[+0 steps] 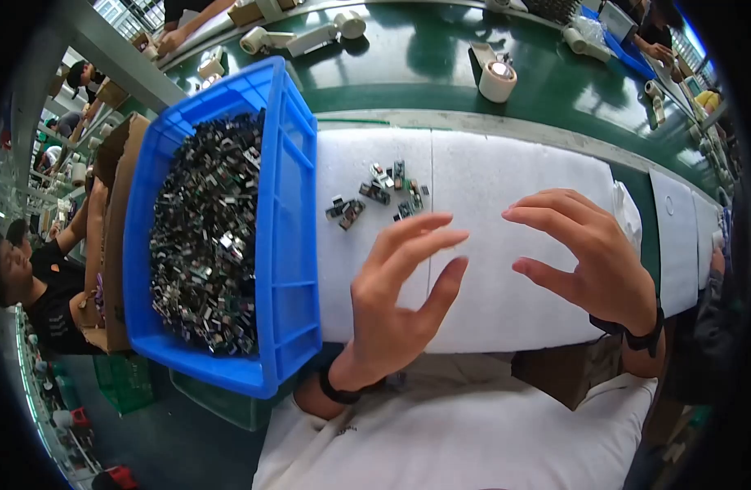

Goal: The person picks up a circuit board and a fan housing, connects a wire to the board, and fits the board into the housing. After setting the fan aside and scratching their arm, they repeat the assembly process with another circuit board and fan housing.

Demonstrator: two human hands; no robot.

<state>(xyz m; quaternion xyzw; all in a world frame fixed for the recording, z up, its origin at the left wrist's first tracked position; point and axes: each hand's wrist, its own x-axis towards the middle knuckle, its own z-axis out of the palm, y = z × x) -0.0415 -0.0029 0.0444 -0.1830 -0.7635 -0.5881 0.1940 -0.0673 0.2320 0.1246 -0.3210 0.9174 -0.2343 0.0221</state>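
Note:
Both of my hands hover above a white foam sheet (506,314), with their fingers apart and nothing held. My left hand (400,298) is just nearer to me than a small loose group of circuit boards (375,193) lying on the sheet. Over the right part of the sheet is my right hand (592,253), its thumb and fingers spread toward the left one. To the left stands a blue plastic crate (289,245), filled with a heap of many small circuit boards (204,237).
Beyond the sheet runs a green conveyor belt (408,57) carrying white device housings (497,80). A cardboard box (118,245) stands left of the crate, beside a person in black (53,286). More white sheets (673,237) lie at the right. A green basket (122,382) is low at the left.

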